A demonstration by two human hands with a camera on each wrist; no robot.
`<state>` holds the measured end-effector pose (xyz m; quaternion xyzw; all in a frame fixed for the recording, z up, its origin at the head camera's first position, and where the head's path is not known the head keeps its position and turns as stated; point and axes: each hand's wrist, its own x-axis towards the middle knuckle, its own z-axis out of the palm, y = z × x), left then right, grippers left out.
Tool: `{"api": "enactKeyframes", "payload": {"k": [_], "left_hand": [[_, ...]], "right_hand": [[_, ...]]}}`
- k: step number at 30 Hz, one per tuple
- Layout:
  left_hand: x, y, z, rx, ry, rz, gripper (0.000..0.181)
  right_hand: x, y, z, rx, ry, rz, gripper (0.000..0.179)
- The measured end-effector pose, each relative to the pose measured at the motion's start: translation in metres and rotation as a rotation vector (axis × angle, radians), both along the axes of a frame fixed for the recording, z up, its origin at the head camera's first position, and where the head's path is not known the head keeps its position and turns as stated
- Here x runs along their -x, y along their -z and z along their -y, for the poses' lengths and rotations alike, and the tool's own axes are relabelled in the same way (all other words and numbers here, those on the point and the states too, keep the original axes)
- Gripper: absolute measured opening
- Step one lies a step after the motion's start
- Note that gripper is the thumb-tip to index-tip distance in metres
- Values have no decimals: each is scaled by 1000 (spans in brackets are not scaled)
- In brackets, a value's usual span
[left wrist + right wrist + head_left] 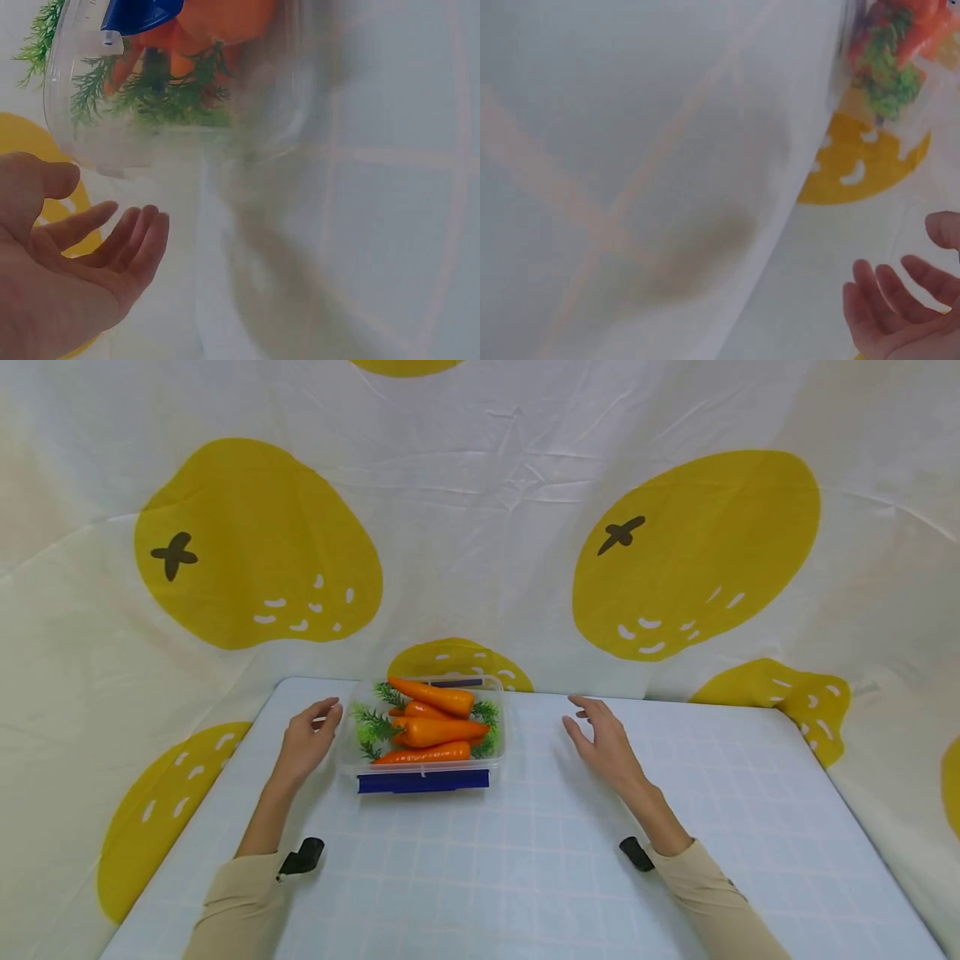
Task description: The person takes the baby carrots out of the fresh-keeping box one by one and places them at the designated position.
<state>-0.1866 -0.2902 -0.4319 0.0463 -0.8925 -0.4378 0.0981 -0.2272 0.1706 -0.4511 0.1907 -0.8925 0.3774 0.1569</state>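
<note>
A clear plastic box [345, 760] with blue clip flaps stands at the back left of the table, holding several orange carrots [431, 732] with green leafy tops. Just left of it is my left hand [303, 743], fingers loosely bent and nothing in them. In the left wrist view that hand [90, 262] hangs beside the box's end wall [187, 139], thumb apart from the fingers. My right hand [609, 752] hovers over the table to the right of the box, a wide gap away. Its fingers [881, 289] curve loosely in the right wrist view and hold nothing.
A white table [525, 877] with a faint grid pattern lies under both hands. Behind it hangs a pale cloth [480, 543] printed with yellow fruit. A blue flap [423, 782] juts from the box's near side. Small black devices [302, 857] sit at both wrists.
</note>
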Motion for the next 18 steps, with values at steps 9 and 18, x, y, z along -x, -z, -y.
{"api": "enactKeyframes", "payload": {"k": [9, 18], "left_hand": [[0, 3, -7, -151, 12, 123, 62], [2, 7, -9, -315, -34, 177, 64]], "right_hand": [[4, 0, 33, 75, -71, 98, 47], [4, 1, 61, 114, -119, 215, 50]]}}
